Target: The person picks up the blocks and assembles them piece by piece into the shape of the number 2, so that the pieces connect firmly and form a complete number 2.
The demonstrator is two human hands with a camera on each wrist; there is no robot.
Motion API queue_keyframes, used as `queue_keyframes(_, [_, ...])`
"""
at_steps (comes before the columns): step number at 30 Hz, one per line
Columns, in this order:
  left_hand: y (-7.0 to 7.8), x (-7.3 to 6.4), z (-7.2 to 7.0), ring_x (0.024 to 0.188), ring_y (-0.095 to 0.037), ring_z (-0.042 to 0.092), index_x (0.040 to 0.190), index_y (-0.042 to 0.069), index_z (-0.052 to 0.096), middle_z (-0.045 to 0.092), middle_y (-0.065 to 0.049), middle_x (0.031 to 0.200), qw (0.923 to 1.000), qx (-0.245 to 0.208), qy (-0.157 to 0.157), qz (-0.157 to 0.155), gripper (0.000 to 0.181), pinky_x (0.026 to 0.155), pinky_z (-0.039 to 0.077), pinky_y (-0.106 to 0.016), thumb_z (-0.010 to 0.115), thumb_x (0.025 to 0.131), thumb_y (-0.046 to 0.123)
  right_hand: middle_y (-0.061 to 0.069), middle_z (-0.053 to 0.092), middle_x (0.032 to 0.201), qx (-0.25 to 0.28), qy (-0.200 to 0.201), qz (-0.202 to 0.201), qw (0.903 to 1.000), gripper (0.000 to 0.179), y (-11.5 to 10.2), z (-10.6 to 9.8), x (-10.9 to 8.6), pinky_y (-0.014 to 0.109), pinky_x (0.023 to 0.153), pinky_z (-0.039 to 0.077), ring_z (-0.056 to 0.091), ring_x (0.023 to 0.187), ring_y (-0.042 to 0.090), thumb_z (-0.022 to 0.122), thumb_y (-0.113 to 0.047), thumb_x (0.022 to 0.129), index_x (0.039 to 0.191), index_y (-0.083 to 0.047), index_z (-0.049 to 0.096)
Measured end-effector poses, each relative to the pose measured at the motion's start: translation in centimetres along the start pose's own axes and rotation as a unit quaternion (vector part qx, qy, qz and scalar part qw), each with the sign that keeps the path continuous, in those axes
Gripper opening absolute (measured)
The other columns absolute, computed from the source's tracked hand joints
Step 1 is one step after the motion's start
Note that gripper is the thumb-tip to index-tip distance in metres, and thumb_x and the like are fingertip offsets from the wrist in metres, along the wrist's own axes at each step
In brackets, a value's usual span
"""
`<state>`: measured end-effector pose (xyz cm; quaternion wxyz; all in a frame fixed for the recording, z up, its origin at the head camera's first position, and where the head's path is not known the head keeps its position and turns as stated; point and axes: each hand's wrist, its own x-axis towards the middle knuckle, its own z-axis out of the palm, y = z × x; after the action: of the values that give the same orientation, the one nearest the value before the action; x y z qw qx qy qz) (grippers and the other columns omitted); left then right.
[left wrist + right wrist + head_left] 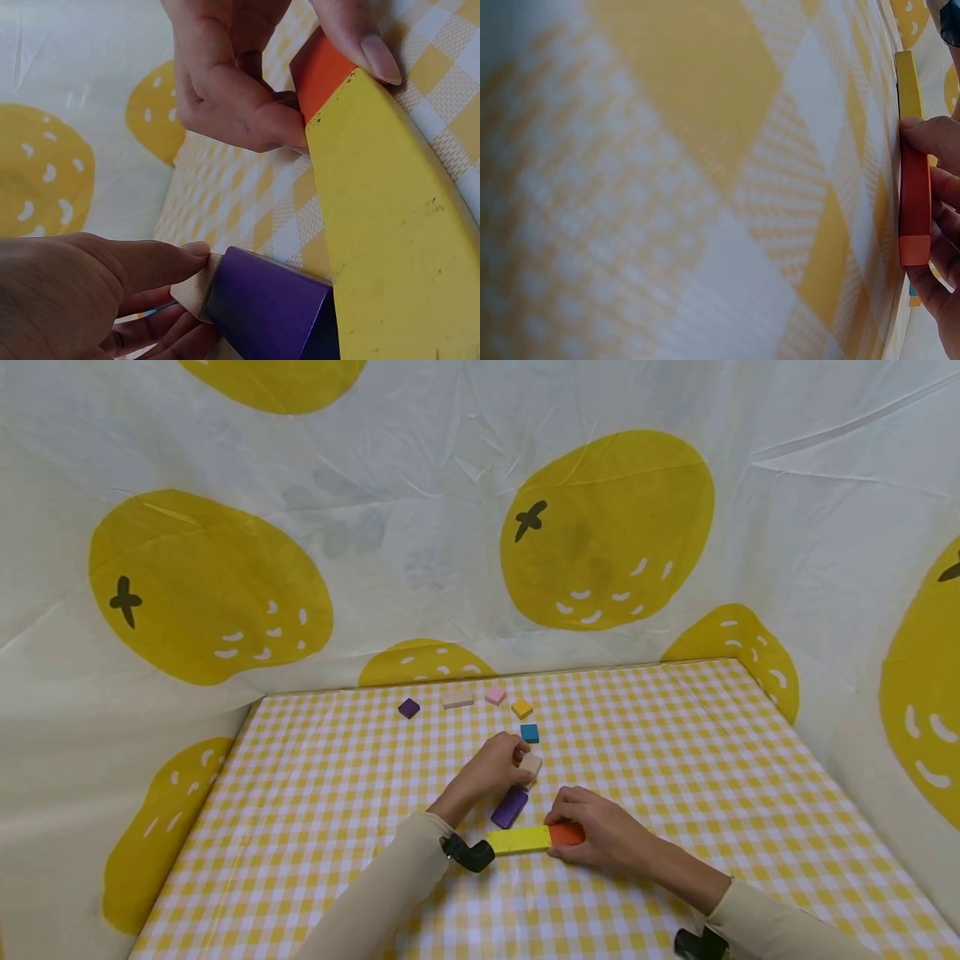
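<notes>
With thumb and fingers my left hand (495, 768) pinches a plain wooden block (531, 764), which lies at the far end of a purple block (510, 807). My right hand (600, 827) grips a red-orange block (566, 835) by its sides. That block's end meets a long yellow block (519, 840) flat on the table. In the left wrist view the purple block (266, 304) is close beside the yellow block (390, 217); whether they touch I cannot tell. The right wrist view has the red block (915, 195) between thumb and fingers.
Beyond my left hand lie a blue block (529, 733), an orange-yellow block (522, 708), a pink block (495, 695), a long pale wooden block (457, 700) and a dark purple block (408, 708). A checked cloth (337, 827) covers the table. Fruit-printed curtains (420, 543) enclose it.
</notes>
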<state>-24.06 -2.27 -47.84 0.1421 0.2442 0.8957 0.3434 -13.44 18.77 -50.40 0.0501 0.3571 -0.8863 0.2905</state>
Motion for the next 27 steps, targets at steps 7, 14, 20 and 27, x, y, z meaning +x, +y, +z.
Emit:
queue_keyframes(7, [0.14, -0.15, 0.04, 0.083, -0.016, 0.051, 0.121, -0.003, 0.066, 0.061, -0.013, 0.103, 1.0, -0.007, -0.001, -0.004, 0.04, 0.074, 0.047, -0.028, 0.08, 0.088, 0.014, -0.01, 0.058, 0.103, 0.0, -0.002, 0.002, 1.0, 0.025, -0.05, 0.01, -0.03, 0.017, 0.067, 0.047, 0.051, 0.084, 0.002, 0.086, -0.031, 0.083, 0.102, -0.019, 0.074])
queue_keyframes(14, [0.04, -0.17, 0.22, 0.082, -0.015, 0.051, 0.121, -0.003, 0.066, 0.061, -0.012, 0.102, 0.9999, -0.013, 0.001, -0.008, 0.04, 0.071, 0.047, -0.026, 0.08, 0.088, 0.015, -0.011, 0.058, 0.103, 0.003, -0.006, 0.009, 0.9999, 0.025, -0.1, -0.01, -0.04, 0.017, 0.067, 0.047, 0.051, 0.085, 0.003, 0.085, -0.031, 0.083, 0.102, -0.02, 0.074])
queue_keyframes(20, [0.08, -0.18, 0.25, 0.084, -0.015, 0.052, 0.119, -0.003, 0.067, 0.061, -0.012, 0.103, 0.9999, -0.01, -0.001, -0.005, 0.039, 0.073, 0.047, -0.027, 0.08, 0.087, 0.015, -0.012, 0.058, 0.104, 0.002, -0.012, 0.017, 0.9998, 0.025, -0.18, -0.03, -0.05, 0.018, 0.068, 0.047, 0.051, 0.085, 0.002, 0.085, -0.033, 0.084, 0.103, -0.021, 0.074])
queue_keyframes(27, [0.11, -0.15, 0.28, 0.085, -0.015, 0.052, 0.123, -0.002, 0.066, 0.061, -0.01, 0.105, 1.0, -0.002, -0.007, -0.006, 0.041, 0.074, 0.048, -0.027, 0.079, 0.089, 0.017, -0.012, 0.058, 0.103, 0.001, -0.01, 0.016, 0.9998, 0.026, -0.13, -0.02, -0.03, 0.017, 0.067, 0.046, 0.051, 0.084, 0.002, 0.085, -0.032, 0.083, 0.102, -0.02, 0.074])
